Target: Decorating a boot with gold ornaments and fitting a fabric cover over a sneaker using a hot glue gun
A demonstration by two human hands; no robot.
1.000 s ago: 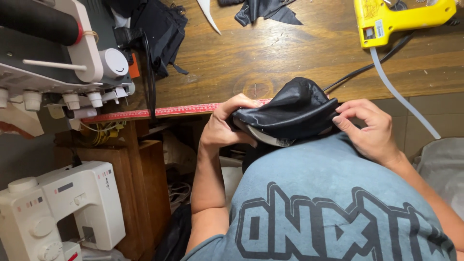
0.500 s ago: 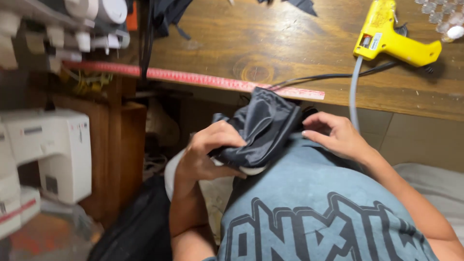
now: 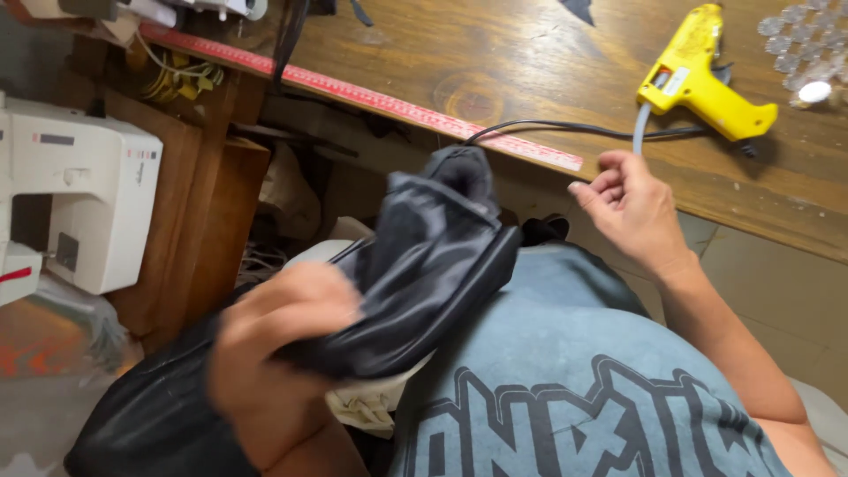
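My left hand (image 3: pixel 278 340) grips a black leather piece (image 3: pixel 424 265) with a pale lining showing underneath, held in front of my grey printed shirt (image 3: pixel 574 389). The hand is blurred. My right hand (image 3: pixel 629 208) is off the piece, fingers loosely curled and apart, hovering near the front edge of the wooden table (image 3: pixel 530 62). It holds nothing. A yellow glue gun (image 3: pixel 698 79) lies on the table just beyond that hand, with its black cord (image 3: pixel 565 131) running left along the edge.
A red measuring tape (image 3: pixel 353 93) is fixed along the table's front edge. A white sewing machine (image 3: pixel 75 208) stands at the left beside a wooden cabinet (image 3: pixel 208 221). Clear glass pieces (image 3: pixel 808 49) lie at the table's far right. Black material (image 3: pixel 150 415) is heaped at the lower left.
My right hand has let go of the black leather piece and lifted toward the table edge. My left hand has pulled the piece down and left. The view has tilted downward.
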